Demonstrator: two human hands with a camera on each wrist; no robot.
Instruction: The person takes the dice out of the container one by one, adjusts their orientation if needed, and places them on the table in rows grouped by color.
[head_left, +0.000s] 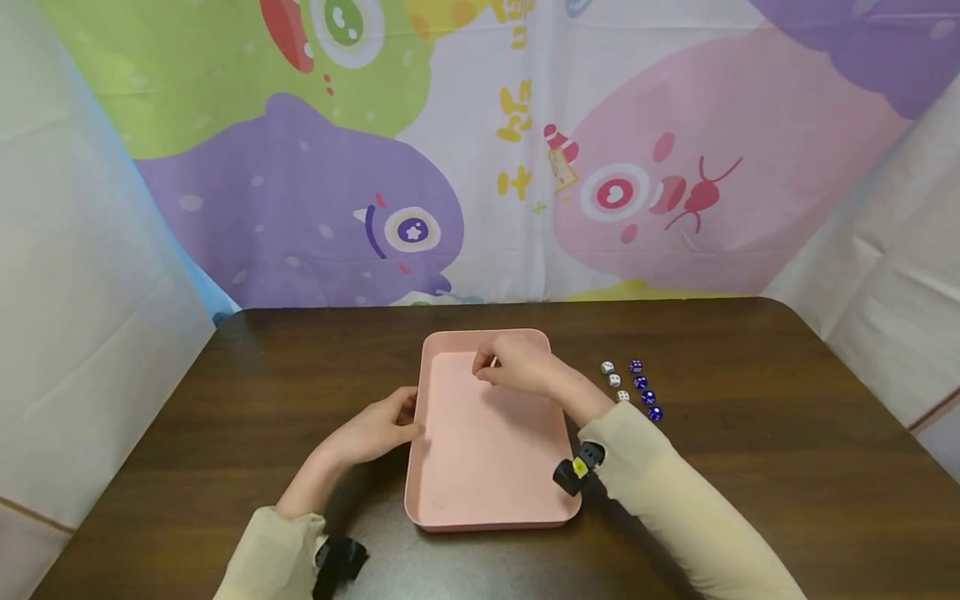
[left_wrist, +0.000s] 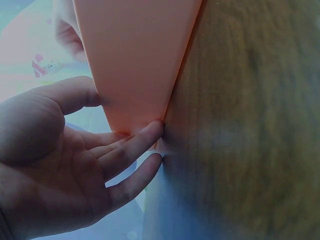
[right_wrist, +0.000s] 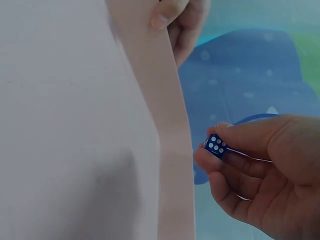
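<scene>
A pink rectangular tray (head_left: 491, 500) lies on the brown table. My left hand (head_left: 378, 427) holds its left side, with the thumb over the rim and the fingers against the outer wall, as the left wrist view shows. Over the far part of the tray, my right hand (head_left: 517, 364) pinches a blue die (right_wrist: 215, 146) with white dots between thumb and forefinger. The die is hidden in the head view. The tray's floor has no dice on it. To the right, white dice (head_left: 615, 381) and blue dice (head_left: 648, 397) lie in two columns, the white ones partly behind my right forearm.
The dark wooden table (head_left: 750, 483) extends on both sides of the tray. A cartoon-print curtain (head_left: 495, 250) hangs along its far edge, with white cloth (head_left: 97, 292) at the sides.
</scene>
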